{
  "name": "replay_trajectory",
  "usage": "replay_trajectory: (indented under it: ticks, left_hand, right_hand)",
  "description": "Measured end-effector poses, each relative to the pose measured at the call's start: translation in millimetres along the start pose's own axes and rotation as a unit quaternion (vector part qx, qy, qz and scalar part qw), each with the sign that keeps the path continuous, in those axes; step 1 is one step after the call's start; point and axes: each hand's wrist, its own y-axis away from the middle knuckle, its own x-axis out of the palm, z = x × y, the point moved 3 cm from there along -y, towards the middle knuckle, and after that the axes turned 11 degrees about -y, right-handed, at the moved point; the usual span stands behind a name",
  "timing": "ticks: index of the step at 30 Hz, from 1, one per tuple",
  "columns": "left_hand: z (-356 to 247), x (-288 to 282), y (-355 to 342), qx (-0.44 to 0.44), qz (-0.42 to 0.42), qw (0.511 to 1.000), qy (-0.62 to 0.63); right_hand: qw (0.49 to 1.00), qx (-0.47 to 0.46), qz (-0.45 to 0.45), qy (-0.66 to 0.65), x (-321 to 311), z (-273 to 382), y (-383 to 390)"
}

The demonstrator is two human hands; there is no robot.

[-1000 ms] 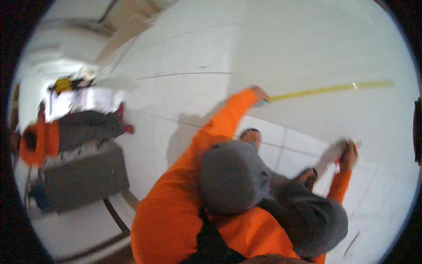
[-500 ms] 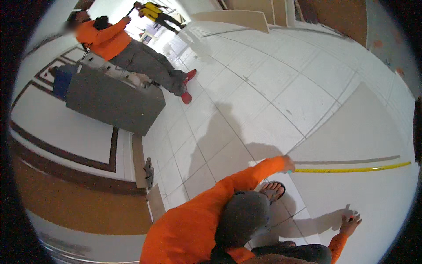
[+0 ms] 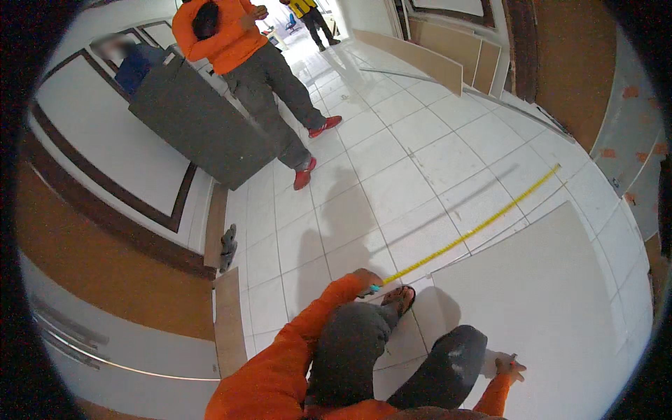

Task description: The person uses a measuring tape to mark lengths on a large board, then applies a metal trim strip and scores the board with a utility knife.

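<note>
My left hand [image 3: 367, 280] is closed round a tape measure, whose turquoise case [image 3: 374, 289] shows in part beneath the fingers. A long yellow tape blade [image 3: 470, 234] runs out of it toward the far right, beyond the board's edge. Its shadow lies apart from it on the tiles, so the blade hangs above the floor. Over the near part of a large pale flat board [image 3: 532, 280], my right hand [image 3: 511, 369] holds a small thin thing with a red part, too small to name. My sandalled foot [image 3: 399, 299] rests beside the board's left corner.
A person in orange [image 3: 238, 42] stands beside a dark grey cabinet [image 3: 203, 122] on the left. Farther back is another person in a yellow vest [image 3: 304, 8]. Loose panels [image 3: 413, 59] lean along the far right wall. Grey shoes [image 3: 227, 248] lie by the left wall.
The tape blade has swung from across the board to over the tiles past its far edge. My left hand has moved with it, away from the board. The view has turned.
</note>
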Motion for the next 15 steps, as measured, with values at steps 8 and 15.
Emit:
replay_trajectory:
  ticks: [8, 15]
  left_hand:
    - [3, 7, 61, -0.105, -0.003, 0.992, 0.072]
    - [15, 7, 55, -0.110, -0.047, 0.976, 0.180]
  right_hand:
    - [0.994, -0.054, 0.064, 0.071, 5, -1, -8]
    - [0.989, 0.064, 0.066, -0.113, -61, 27, 69]
